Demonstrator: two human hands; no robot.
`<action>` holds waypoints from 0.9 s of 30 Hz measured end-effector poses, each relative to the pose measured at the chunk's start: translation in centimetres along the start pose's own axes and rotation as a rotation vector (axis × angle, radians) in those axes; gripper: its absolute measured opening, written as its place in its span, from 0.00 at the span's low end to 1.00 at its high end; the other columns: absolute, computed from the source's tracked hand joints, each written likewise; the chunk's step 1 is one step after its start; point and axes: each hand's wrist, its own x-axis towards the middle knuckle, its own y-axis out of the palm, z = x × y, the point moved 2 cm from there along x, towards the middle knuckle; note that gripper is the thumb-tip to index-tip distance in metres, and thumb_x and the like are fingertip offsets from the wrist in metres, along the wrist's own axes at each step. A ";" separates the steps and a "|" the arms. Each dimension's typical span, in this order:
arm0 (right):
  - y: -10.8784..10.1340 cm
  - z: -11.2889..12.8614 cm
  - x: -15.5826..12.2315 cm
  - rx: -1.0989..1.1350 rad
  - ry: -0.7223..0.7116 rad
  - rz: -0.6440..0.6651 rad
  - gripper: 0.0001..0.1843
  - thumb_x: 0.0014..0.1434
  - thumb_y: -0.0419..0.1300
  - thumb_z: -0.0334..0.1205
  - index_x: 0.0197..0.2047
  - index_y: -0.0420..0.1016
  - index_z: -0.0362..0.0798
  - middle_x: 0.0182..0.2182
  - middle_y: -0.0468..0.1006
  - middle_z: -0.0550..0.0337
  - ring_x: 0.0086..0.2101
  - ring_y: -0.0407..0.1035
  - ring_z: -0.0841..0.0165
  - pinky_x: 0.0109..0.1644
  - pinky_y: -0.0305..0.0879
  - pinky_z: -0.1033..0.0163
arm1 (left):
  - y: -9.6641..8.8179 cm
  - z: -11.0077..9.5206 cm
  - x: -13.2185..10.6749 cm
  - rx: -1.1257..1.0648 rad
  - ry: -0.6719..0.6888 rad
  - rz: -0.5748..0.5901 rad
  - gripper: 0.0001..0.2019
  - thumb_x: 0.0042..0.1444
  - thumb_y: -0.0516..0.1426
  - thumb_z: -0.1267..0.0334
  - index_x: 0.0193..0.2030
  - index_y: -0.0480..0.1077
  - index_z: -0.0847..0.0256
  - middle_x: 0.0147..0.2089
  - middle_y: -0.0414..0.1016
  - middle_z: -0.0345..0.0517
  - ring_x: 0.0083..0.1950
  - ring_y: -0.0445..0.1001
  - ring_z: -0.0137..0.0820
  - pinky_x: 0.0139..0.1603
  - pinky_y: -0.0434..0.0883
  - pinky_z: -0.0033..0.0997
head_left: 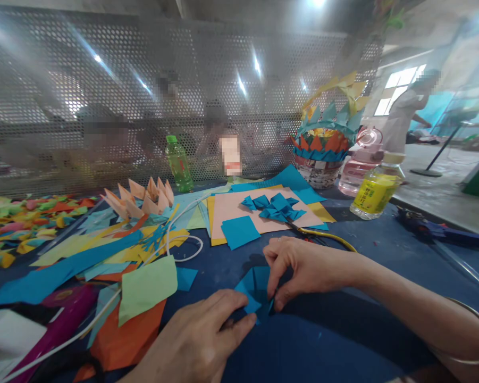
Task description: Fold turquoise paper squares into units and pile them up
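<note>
A partly folded piece of blue paper (255,282) lies on the dark blue table between my hands. My left hand (207,330) grips its left side, thumb and fingers closed at the edge. On the right edge, my right hand (299,263) pinches the paper between thumb and fingers. Just beyond it are flat blue paper squares (240,232) and a group of folded blue paper pieces (277,206). Both rest on or beside a pale pink sheet (219,205). Yellow-handled scissors or a similar tool (330,238) lies behind my right wrist, its kind partly hidden.
Left are loose coloured papers (147,287), a white cord (202,247), a purple tool (59,332) and folded peach paper points (143,199). A green bottle (179,165), paper basket (321,143), yellow-labelled bottle (375,194) and blue-handled tool (450,232) stand or lie farther out.
</note>
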 end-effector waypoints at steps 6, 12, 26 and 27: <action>0.7 -0.1 0.4 0.046 0.014 -0.025 0.10 0.51 0.69 0.46 0.32 0.83 0.47 0.26 0.65 0.66 0.32 0.63 0.73 0.36 0.56 0.69 | 0.2 0.0 0.5 -0.068 -0.009 -0.010 0.19 0.64 0.43 0.73 0.45 0.75 0.58 0.43 0.77 0.49 0.38 0.78 0.32 0.34 0.76 0.26; 1.4 0.3 0.5 0.001 0.088 -0.048 0.12 0.55 0.66 0.46 0.30 0.77 0.44 0.28 0.71 0.64 0.32 0.65 0.73 0.35 0.58 0.69 | 0.2 0.0 0.7 -0.086 -0.012 -0.021 0.20 0.65 0.43 0.72 0.44 0.75 0.58 0.43 0.78 0.49 0.40 0.78 0.32 0.35 0.75 0.26; 1.6 0.8 0.3 -0.015 0.180 -0.078 0.10 0.51 0.68 0.43 0.28 0.77 0.46 0.29 0.72 0.63 0.34 0.67 0.70 0.37 0.59 0.67 | -0.6 -0.5 0.9 -0.107 0.005 -0.041 0.19 0.66 0.43 0.72 0.43 0.75 0.57 0.40 0.79 0.46 0.39 0.78 0.30 0.36 0.76 0.23; 1.6 0.7 0.3 -0.014 0.183 -0.081 0.10 0.51 0.68 0.44 0.28 0.77 0.46 0.29 0.72 0.63 0.34 0.67 0.70 0.37 0.59 0.67 | -0.6 -0.5 0.9 -0.106 0.000 -0.037 0.19 0.66 0.43 0.72 0.43 0.75 0.57 0.40 0.79 0.46 0.39 0.78 0.30 0.36 0.76 0.23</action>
